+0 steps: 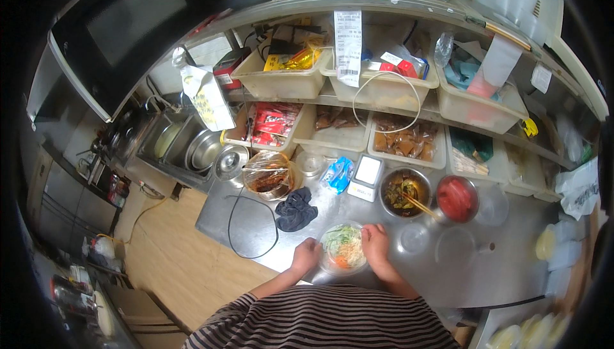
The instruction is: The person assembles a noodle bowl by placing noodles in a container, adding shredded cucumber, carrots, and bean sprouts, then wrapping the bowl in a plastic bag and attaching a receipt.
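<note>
Bowl (329, 269) of shredded vegetables (345, 246), likely light, flexy plastic: left hand (307, 255) and right hand (375, 243) hold opposite rim sides, good spots.

And the person is wearing a striped shirt (320, 317), dark cloth with narrow pale bands! Those stripes are running crosswise over the front, curving gently; the left sleeve (231, 314) is carrying them too, leaving the forearm (275, 283) uncovered. Left hand (306, 255) and right hand (375, 243) are both going bare.
</note>
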`<state>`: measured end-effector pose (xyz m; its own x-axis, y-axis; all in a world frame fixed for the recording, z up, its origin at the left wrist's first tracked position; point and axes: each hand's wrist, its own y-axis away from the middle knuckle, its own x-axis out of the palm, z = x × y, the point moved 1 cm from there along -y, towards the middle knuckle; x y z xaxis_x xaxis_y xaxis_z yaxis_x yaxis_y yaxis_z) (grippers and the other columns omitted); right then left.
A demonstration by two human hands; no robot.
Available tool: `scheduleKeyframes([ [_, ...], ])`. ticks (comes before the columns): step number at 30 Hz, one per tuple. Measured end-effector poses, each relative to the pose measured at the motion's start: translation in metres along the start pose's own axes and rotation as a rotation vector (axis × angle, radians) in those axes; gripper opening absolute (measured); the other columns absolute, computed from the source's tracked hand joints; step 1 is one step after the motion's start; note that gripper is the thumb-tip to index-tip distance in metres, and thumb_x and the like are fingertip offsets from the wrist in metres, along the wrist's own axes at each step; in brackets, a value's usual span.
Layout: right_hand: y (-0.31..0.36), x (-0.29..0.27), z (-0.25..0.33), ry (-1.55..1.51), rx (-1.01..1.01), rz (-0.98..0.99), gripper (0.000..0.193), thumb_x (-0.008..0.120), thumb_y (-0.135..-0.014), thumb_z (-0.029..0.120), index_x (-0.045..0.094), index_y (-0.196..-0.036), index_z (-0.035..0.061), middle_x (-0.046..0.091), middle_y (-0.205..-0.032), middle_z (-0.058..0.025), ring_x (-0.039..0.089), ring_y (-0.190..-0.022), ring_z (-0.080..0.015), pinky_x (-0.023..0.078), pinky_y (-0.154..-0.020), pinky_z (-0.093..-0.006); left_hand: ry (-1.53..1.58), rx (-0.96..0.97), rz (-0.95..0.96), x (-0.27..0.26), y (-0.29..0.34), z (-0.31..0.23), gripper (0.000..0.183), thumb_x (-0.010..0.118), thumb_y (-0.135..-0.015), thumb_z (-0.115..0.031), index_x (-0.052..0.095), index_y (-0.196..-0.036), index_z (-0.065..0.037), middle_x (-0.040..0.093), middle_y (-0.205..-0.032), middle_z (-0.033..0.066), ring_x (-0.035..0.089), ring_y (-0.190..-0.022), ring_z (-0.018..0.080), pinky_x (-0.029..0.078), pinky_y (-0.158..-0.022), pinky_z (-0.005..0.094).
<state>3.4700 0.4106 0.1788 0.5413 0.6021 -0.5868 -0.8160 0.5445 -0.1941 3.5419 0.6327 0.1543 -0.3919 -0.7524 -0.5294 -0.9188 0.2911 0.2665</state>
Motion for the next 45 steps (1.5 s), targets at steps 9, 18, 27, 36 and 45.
scheduleKeyframes([
  [9,0.000,0.004,-0.008,-0.045,-0.060,0.093,0.027,0.055,-0.081,0.006,0.065,-0.104,0.0139,0.060,-0.089,-0.0115,0.058,-0.085,-0.0330,0.047,-0.074,-0.0405,-0.072,0.083,-0.087,0.009,0.016,-0.021,0.023,0.049,-0.092,-0.024,0.054,-0.096,-0.002,0.061,-0.085,0.0259,0.059,-0.082,0.0438,0.048,-0.072,0.0442],
  [18,-0.008,-0.006,0.017,0.247,-0.133,0.109,0.043,0.056,-0.084,0.015,0.052,-0.126,0.0067,0.055,-0.118,-0.0147,0.050,-0.112,-0.0318,0.040,-0.095,-0.0419,-0.491,0.509,-0.215,0.000,0.006,-0.057,0.050,0.054,-0.087,-0.031,0.047,-0.124,0.001,0.053,-0.114,0.0296,0.053,-0.105,0.0426,0.041,-0.089,0.0513],
  [27,-0.007,0.003,0.025,0.405,-0.308,0.449,0.073,0.054,-0.084,0.047,0.035,-0.140,0.0040,0.030,-0.148,-0.0094,0.021,-0.140,-0.0237,0.015,-0.113,-0.0447,-0.755,0.710,0.055,0.023,0.009,-0.062,0.096,0.066,-0.067,-0.061,0.039,-0.134,0.002,0.028,-0.139,0.0341,0.019,-0.135,0.0497,0.013,-0.105,0.0656],
  [36,-0.013,0.002,0.027,0.395,-0.339,0.462,0.063,0.053,-0.087,0.036,0.037,-0.137,0.0008,0.035,-0.144,-0.0147,0.027,-0.136,-0.0317,0.018,-0.112,-0.0460,-0.691,0.627,0.252,0.015,0.008,-0.074,0.110,0.068,-0.062,-0.066,0.030,-0.139,0.005,0.022,-0.143,0.0338,0.013,-0.136,0.0494,0.012,-0.107,0.0621],
  [45,-0.013,-0.039,0.010,0.140,-0.507,-0.059,0.013,0.066,-0.075,0.007,0.059,-0.085,0.0027,0.060,-0.093,-0.0130,0.056,-0.093,-0.0312,0.041,-0.089,-0.0465,-0.241,0.638,-0.447,-0.129,-0.096,-0.088,0.014,0.068,-0.076,-0.020,0.067,-0.078,-0.006,0.063,-0.076,0.0134,0.062,-0.077,0.0308,0.045,-0.077,0.0439],
])
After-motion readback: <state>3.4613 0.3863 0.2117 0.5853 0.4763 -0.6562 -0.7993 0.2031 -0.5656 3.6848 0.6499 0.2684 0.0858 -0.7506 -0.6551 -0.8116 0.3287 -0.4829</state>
